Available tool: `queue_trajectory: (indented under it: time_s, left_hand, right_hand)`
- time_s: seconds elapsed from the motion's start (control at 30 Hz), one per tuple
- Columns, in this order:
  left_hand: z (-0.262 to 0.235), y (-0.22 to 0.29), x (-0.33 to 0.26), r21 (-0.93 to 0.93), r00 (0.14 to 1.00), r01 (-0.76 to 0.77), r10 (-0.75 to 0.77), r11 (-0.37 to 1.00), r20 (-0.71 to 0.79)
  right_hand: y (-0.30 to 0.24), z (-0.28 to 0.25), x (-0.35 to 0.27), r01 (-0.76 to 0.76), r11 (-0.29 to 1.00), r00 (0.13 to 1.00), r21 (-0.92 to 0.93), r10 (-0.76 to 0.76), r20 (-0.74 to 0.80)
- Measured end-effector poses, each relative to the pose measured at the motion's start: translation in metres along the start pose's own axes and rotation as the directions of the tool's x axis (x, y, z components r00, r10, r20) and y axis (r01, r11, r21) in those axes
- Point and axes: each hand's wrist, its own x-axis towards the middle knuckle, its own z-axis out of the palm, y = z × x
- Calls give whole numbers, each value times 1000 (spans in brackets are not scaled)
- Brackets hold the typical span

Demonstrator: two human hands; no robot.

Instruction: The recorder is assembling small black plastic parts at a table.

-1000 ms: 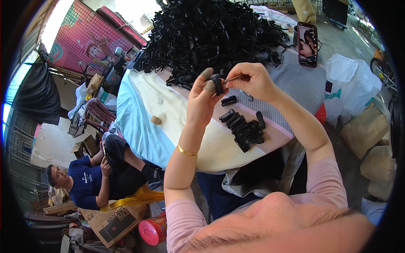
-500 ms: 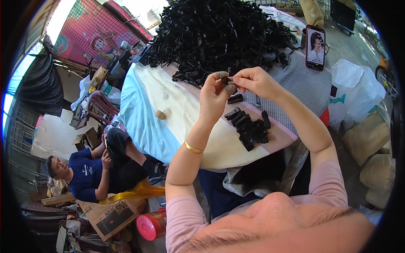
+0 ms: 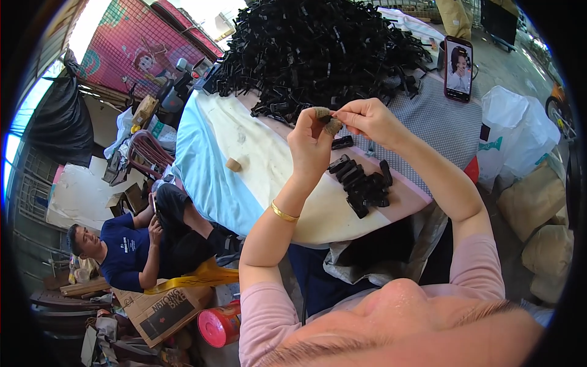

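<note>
My left hand (image 3: 309, 144), its thumb and a fingertip wrapped in tan tape, pinches a small black piece (image 3: 326, 119) over the table. Thumb and forefinger of my right hand (image 3: 370, 123) are closed at the same piece's right side, and the tips of both hands nearly meet. Exactly what the right fingertips grip is too small to make out. Below them a lone black piece (image 3: 342, 142) lies on the cloth, with a tight group of similar black pieces (image 3: 364, 186) nearer me. Beyond my hands rises a large heap of black pieces (image 3: 306, 58).
A cloth-covered round table (image 3: 269, 208) bears a small tan roll (image 3: 233, 164) on its left. A phone (image 3: 458, 68) stands upright at the back right. White plastic bags (image 3: 504, 131) are right of the table. A seated person (image 3: 128, 244) holds a phone at the left.
Both hands stay together at the black piece. The fingers have shifted slightly, and less of the piece shows between them now.
</note>
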Motion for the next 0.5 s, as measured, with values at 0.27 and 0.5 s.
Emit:
queue_trajectory:
  time_s: [0.27,0.5]
  left_hand:
    - [-10,-21,6,479,906,6,-207,878,369]
    - [0,5,1,421,778,-17,-252,907,576]
  right_hand:
    - [20,-51,21,54,684,960,-728,-237,-151]
    - [55,-45,31,-71,299,993,-952,-73,-97]
